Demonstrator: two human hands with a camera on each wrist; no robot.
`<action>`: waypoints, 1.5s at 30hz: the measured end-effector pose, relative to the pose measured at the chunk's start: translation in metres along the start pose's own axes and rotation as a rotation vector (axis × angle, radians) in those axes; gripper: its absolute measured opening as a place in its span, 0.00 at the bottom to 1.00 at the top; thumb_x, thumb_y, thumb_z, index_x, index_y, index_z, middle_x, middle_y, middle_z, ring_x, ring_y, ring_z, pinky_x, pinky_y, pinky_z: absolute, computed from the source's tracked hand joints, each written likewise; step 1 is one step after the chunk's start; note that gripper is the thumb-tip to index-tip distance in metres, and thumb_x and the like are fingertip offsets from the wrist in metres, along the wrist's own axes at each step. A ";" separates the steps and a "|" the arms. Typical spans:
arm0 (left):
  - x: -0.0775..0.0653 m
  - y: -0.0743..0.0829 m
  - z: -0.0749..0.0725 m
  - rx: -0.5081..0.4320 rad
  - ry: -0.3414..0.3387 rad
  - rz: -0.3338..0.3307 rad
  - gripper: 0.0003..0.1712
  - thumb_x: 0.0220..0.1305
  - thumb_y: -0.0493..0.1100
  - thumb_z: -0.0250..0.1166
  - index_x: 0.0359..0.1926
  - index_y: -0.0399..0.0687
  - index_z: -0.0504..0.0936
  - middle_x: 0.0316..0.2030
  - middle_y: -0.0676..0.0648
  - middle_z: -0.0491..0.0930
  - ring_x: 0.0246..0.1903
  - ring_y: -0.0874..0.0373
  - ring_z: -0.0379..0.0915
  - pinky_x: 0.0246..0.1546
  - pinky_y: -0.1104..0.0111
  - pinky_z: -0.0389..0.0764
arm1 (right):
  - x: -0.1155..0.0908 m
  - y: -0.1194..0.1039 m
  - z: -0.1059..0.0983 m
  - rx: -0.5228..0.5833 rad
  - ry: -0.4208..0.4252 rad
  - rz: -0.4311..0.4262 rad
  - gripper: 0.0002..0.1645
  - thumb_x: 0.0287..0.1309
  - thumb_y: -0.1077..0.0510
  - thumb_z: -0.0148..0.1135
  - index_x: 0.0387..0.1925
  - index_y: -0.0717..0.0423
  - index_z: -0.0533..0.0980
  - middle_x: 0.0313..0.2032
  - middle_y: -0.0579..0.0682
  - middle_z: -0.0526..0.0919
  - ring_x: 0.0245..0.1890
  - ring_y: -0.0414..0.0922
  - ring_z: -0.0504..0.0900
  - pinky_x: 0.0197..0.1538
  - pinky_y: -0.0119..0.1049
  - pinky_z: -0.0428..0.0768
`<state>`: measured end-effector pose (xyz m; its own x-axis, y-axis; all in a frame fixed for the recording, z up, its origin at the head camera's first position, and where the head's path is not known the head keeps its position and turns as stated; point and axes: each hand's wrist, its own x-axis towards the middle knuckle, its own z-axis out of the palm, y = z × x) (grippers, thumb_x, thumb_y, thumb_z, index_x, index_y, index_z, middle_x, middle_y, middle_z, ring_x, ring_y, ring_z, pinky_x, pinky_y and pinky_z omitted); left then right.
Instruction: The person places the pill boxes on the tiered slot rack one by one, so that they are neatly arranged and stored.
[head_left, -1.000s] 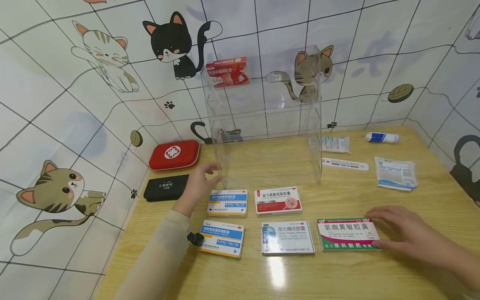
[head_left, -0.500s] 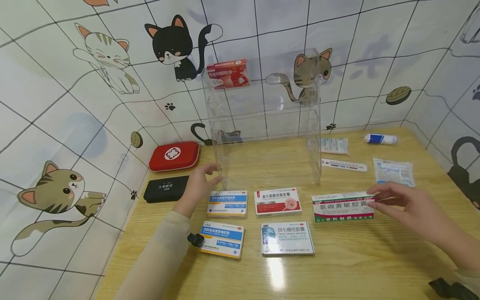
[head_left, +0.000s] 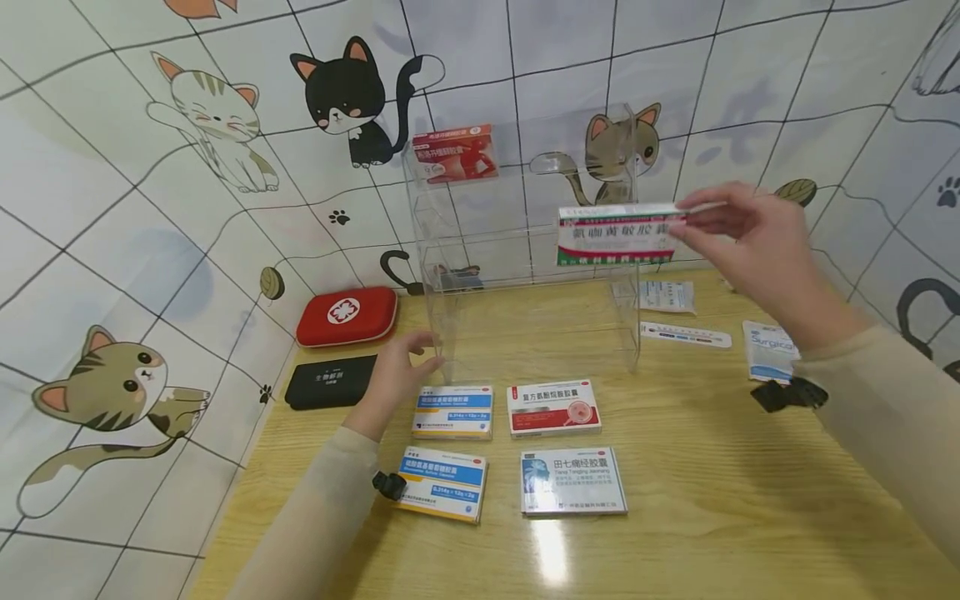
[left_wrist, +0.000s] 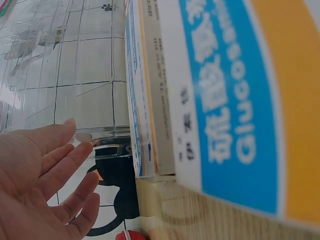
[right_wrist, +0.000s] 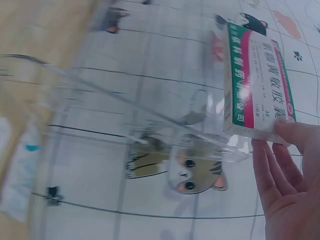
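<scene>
My right hand [head_left: 757, 242] pinches the right end of a green, white and magenta medicine box [head_left: 618, 235]. The box is raised off the table, in front of the right side of a clear acrylic shelf [head_left: 525, 283]. In the right wrist view, thumb and fingers grip one end of this medicine box [right_wrist: 257, 85]. At the shelf's lower left, my left hand [head_left: 401, 371] holds the front edge of its side panel. The left wrist view shows the panel edge between thumb and fingers of that hand [left_wrist: 45, 175]. A red medicine box [head_left: 455, 154] stands on the top tier, at the left.
Two blue, white and yellow boxes [head_left: 442, 483], a red-white box [head_left: 555, 407] and a pale box [head_left: 573, 482] lie before the shelf. Left are a red case [head_left: 348, 317] and a black case [head_left: 330, 382]. Right lie a thermometer [head_left: 686, 334] and white packets [head_left: 770, 350].
My right hand has lifted the green, white and magenta medicine box from the table and carried it up and left to the shelf front. The left hand has stayed at the shelf's edge.
</scene>
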<state>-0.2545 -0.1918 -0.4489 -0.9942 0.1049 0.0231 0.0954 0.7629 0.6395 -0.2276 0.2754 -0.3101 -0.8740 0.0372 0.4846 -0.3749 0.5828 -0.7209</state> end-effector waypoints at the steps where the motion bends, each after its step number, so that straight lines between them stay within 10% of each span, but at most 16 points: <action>1: 0.000 0.000 0.001 0.000 -0.003 0.003 0.22 0.67 0.47 0.72 0.60 0.58 0.82 0.58 0.50 0.82 0.59 0.48 0.75 0.59 0.48 0.79 | 0.013 -0.006 0.000 0.040 0.019 0.001 0.19 0.63 0.51 0.72 0.55 0.49 0.83 0.41 0.30 0.86 0.40 0.26 0.85 0.43 0.16 0.76; 17: -0.001 0.002 -0.001 0.001 -0.028 -0.046 0.23 0.67 0.50 0.72 0.61 0.62 0.80 0.60 0.50 0.81 0.61 0.47 0.73 0.59 0.47 0.78 | 0.147 -0.056 0.029 0.101 0.158 -0.023 0.17 0.67 0.49 0.68 0.55 0.40 0.82 0.60 0.40 0.81 0.53 0.33 0.85 0.62 0.25 0.78; 30: 0.000 0.006 -0.002 0.024 -0.022 -0.026 0.22 0.68 0.49 0.71 0.61 0.59 0.81 0.59 0.47 0.81 0.61 0.47 0.74 0.60 0.47 0.78 | 0.156 -0.033 0.039 -0.060 0.066 0.057 0.20 0.71 0.46 0.62 0.60 0.40 0.80 0.65 0.41 0.80 0.60 0.36 0.83 0.64 0.27 0.76; 45: -0.001 0.010 -0.004 0.016 -0.039 -0.040 0.21 0.67 0.50 0.72 0.60 0.59 0.81 0.60 0.48 0.81 0.61 0.47 0.73 0.60 0.48 0.78 | 0.140 -0.012 0.037 -0.195 -0.041 -0.097 0.26 0.72 0.46 0.62 0.68 0.46 0.76 0.71 0.44 0.74 0.73 0.44 0.68 0.78 0.41 0.61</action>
<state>-0.2528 -0.1869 -0.4400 -0.9946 0.0982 -0.0323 0.0564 0.7771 0.6268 -0.3566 0.2435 -0.2520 -0.8500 -0.0575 0.5236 -0.3946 0.7281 -0.5605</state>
